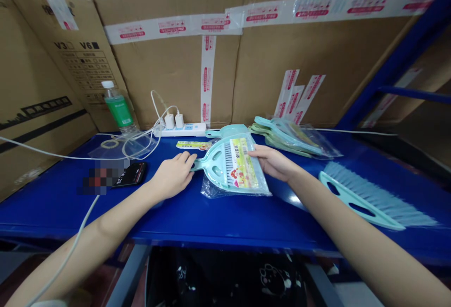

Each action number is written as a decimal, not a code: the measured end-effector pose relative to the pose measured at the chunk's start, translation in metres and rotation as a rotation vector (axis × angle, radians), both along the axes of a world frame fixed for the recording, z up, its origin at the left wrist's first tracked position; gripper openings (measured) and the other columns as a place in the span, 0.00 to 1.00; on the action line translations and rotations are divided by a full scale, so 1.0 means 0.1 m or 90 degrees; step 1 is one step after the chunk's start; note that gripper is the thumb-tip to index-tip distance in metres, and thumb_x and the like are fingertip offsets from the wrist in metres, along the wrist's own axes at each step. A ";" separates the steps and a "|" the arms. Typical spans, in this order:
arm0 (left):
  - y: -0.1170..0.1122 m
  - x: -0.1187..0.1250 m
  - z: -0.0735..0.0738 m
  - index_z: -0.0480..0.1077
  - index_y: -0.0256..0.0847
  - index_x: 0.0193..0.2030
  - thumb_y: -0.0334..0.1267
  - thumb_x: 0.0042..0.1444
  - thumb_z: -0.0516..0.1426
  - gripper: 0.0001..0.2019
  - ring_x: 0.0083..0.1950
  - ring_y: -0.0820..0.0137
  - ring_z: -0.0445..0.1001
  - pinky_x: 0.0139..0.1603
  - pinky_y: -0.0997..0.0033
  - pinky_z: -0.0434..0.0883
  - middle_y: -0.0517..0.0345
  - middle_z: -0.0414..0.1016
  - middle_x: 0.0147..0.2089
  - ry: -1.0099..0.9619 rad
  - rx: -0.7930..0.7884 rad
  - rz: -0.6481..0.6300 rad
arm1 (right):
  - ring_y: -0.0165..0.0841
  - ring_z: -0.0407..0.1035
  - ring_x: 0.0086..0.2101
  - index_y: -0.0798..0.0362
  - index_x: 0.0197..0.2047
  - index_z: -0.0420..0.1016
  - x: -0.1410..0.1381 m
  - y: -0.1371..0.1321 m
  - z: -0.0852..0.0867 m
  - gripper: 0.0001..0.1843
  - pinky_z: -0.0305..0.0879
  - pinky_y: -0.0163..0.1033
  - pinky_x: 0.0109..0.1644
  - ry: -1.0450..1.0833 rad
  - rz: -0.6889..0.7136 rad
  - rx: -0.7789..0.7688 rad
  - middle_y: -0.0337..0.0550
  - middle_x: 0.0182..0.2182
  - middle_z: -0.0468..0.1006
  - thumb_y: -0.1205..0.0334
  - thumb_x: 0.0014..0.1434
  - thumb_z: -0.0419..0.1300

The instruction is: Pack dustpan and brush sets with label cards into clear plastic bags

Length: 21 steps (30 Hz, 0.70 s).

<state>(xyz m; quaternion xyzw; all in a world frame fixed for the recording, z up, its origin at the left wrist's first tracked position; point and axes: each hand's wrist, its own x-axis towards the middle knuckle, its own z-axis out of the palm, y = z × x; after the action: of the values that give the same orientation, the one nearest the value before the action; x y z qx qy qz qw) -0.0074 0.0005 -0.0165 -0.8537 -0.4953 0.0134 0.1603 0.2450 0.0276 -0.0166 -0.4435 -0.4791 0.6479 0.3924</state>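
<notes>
A light blue dustpan (214,162) with a small brush lies in a clear plastic bag over the blue table, a yellow printed card (242,164) on its front. My left hand (172,175) has its fingers closed round the dustpan's handle. At the bag's right side, my right hand (273,162) grips the edge of the bagged set, thumb on top; its other fingers are partly hidden. Just behind sits another light blue dustpan (230,131). To the right lies a loose light blue brush (366,203), bristles toward the back right.
Bagged blue and green dustpans (289,135) lie at the back right. A white power strip (186,130) with chargers and cables stands by the cardboard wall (169,67). A bottle (118,107), a black phone-like item (132,174) and a loose yellow card (193,145) are leftward.
</notes>
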 end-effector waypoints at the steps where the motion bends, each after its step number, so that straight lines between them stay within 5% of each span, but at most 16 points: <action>1: 0.00 0.00 0.00 0.59 0.36 0.57 0.37 0.61 0.49 0.18 0.52 0.60 0.70 0.45 0.63 0.72 0.46 0.69 0.51 0.002 -0.005 -0.004 | 0.37 0.74 0.41 0.54 0.42 0.69 0.01 0.00 0.00 0.14 0.68 0.46 0.51 0.001 -0.002 0.003 0.45 0.35 0.80 0.73 0.53 0.51; 6: -0.02 0.03 0.01 0.64 0.35 0.49 0.46 0.62 0.49 0.17 0.49 0.59 0.72 0.43 0.63 0.72 0.48 0.72 0.46 -0.008 -0.025 -0.029 | 0.36 0.75 0.38 0.53 0.41 0.69 0.04 0.00 -0.04 0.10 0.70 0.44 0.48 -0.027 0.038 0.034 0.45 0.35 0.80 0.70 0.55 0.53; 10: -0.07 0.08 0.03 0.65 0.37 0.41 0.50 0.63 0.45 0.18 0.42 0.62 0.75 0.40 0.65 0.71 0.51 0.75 0.39 -0.012 -0.035 -0.024 | 0.37 0.74 0.38 0.50 0.51 0.65 0.09 0.06 -0.13 0.18 0.70 0.47 0.47 -0.153 0.038 0.132 0.44 0.36 0.78 0.63 0.57 0.55; 17: -0.09 0.11 0.04 0.65 0.37 0.40 0.50 0.64 0.43 0.19 0.40 0.60 0.76 0.37 0.66 0.69 0.51 0.76 0.37 -0.030 -0.043 0.026 | 0.41 0.71 0.42 0.53 0.55 0.66 0.11 0.00 -0.08 0.22 0.69 0.52 0.46 -0.493 -0.064 0.523 0.54 0.50 0.71 0.54 0.59 0.52; 21: -0.09 0.11 0.03 0.65 0.37 0.39 0.50 0.64 0.43 0.19 0.39 0.60 0.76 0.35 0.67 0.68 0.51 0.76 0.35 -0.041 -0.049 0.054 | 0.41 0.67 0.49 0.51 0.53 0.69 0.03 -0.16 0.03 0.21 0.65 0.52 0.52 -0.541 0.099 0.691 0.50 0.48 0.74 0.51 0.60 0.52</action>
<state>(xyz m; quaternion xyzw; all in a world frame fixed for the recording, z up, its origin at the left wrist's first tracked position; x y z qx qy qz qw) 0.0034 -0.0084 -0.0131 -0.8373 -0.5354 0.0118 0.1101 0.2477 0.0120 -0.0131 -0.3641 -0.8779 0.1127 0.2898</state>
